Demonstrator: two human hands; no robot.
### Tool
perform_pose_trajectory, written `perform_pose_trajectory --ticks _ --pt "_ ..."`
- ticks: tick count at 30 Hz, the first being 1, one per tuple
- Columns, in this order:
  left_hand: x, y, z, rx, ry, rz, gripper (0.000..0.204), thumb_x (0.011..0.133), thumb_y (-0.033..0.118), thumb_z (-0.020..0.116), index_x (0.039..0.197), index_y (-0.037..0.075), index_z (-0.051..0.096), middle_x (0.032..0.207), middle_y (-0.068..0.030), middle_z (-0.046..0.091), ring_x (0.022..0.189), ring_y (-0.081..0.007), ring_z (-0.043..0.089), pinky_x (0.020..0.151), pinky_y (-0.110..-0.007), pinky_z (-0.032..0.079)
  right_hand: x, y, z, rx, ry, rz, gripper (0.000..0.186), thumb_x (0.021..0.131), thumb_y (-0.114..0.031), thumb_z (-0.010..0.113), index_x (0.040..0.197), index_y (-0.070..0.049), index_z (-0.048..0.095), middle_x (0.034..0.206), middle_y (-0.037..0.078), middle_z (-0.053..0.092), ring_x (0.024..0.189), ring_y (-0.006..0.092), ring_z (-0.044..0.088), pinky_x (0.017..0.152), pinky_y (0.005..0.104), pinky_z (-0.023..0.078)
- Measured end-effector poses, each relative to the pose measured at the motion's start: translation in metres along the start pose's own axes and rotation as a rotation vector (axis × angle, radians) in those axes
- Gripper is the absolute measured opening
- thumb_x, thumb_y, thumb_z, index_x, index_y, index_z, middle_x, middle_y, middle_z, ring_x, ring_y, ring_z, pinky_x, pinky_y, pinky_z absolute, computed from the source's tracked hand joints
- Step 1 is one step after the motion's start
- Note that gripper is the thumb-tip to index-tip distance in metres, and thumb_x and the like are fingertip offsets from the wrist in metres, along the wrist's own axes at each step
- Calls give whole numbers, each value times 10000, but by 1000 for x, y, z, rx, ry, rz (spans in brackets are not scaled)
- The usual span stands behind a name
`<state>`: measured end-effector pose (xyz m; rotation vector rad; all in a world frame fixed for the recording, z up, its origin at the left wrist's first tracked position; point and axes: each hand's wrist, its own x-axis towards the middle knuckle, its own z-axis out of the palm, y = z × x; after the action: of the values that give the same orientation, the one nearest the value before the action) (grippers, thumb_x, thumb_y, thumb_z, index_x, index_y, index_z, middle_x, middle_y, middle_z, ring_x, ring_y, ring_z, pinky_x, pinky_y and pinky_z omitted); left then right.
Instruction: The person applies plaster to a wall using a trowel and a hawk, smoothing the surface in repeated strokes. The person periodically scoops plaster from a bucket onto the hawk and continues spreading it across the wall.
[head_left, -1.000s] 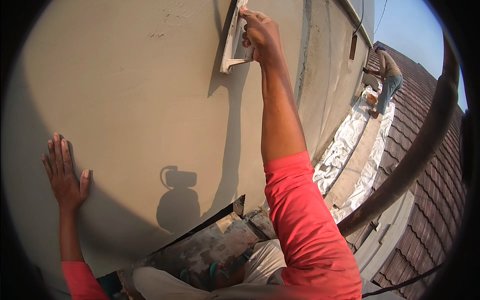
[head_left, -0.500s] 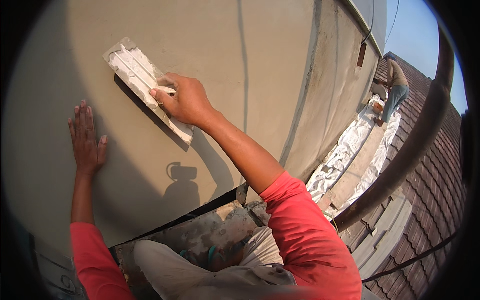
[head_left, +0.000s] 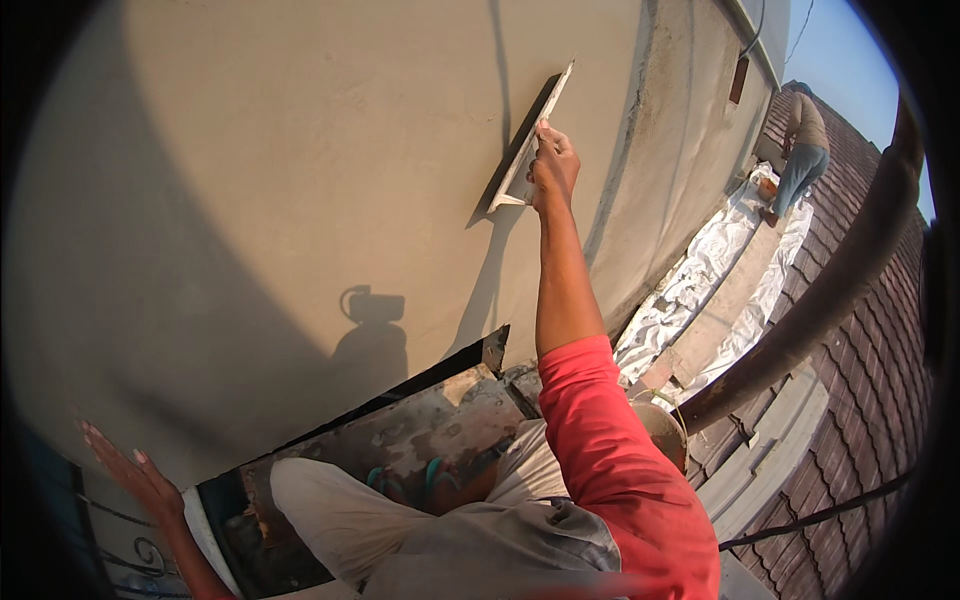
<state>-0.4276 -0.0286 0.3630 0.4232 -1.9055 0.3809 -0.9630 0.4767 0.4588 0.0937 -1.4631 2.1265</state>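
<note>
Trowel (head_left: pixel 519 178), one, far centre at plastered wall (head_left: pixel 300 200); right hand (head_left: pixel 556 172) fingers curled round it; left hand (head_left: pixel 138 474) near left, fingers straight, spacing unclear. Outdoors: one co-worker (head_left: pixel 806 140), one tiled roof (head_left: pixel 850 410), right.

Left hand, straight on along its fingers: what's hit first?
Most likely the smooth wall, on its shaded left part; nothing else shows between it and the left hand. One view can't tell whether they already touch.
</note>
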Motion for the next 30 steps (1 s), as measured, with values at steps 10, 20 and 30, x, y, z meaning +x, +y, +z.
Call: perform_pose_trajectory --ticks 10,20,30 --pt "-218 60 35 -353 -715 -516 677 1153 400 289 1672 -18 169 1732 -239 215 1621 -389 157 1310 -501 133 -115 -5 62 -294 -390 -301 502 933 -438 802 1140 17 758 940 155 784 836 195 729 813 348 560" --pt "-200 133 32 -590 -960 -659 706 1112 341 397 1666 -32 170 1728 -284 178 1609 -416 185 1303 -488 143 -200 52 2 -145 -642 -153 485 947 -414 804 1260 -53 716 1016 88 761 978 205 717 845 340 566" --pt "-128 227 2 -877 -1145 -349 561 1059 233 550 1525 -61 447 1581 -246 427 1453 -375 445 1196 -495 368 -249 122 -121 894 -460 708 405 1104 -337 536 1432 -100 536 1310 68 661 1160 229 672 1013 449 557"
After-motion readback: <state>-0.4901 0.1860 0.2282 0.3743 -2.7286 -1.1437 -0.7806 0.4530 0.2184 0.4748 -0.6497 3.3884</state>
